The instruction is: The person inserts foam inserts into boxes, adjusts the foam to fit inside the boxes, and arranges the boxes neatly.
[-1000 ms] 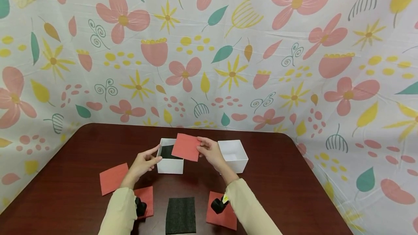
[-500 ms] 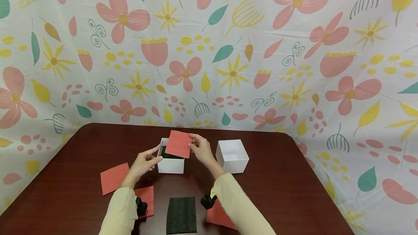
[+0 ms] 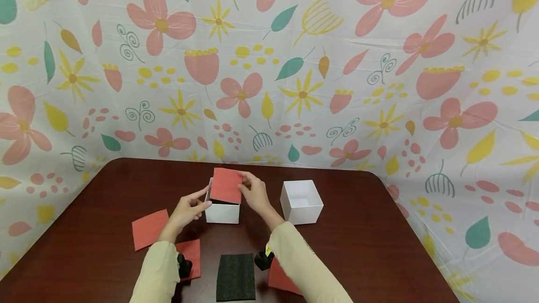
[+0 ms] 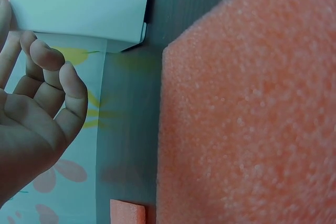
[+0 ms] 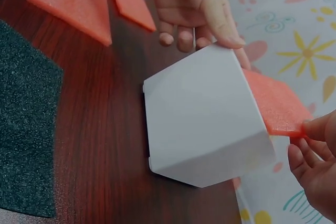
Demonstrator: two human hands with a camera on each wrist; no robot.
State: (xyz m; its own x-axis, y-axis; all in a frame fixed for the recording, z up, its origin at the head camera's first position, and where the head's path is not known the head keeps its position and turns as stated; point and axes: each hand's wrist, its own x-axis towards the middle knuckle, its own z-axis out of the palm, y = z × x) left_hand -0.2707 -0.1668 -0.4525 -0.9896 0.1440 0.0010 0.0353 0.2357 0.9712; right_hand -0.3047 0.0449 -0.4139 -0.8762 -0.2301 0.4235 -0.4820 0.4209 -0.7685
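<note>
A red foam square [image 3: 226,185] lies slanted over the opening of a white open-topped box [image 3: 223,215]. My right hand [image 3: 255,195] pinches its right edge between thumb and fingers. At the box's left side, my left hand [image 3: 186,210] grips the rim, thumb at the front corner and index finger further back. The right wrist view shows the foam square [image 5: 277,103] reaching past the box rim, with the left thumb on the box [image 5: 199,114]. Most of the box's inside is hidden under the square; a dark strip shows below its front edge.
A second white box [image 3: 301,202] stands to the right. Nearer on the table lie a black sheet [image 3: 236,277] and several red foam squares, one at left [image 3: 150,229], others partly under the forearms. A flowered cloth [image 3: 269,83] hangs behind the table.
My right hand has moved left with the red foam square, from the box's right side to over its opening, covering the black piece inside. The left hand keeps its grip.
</note>
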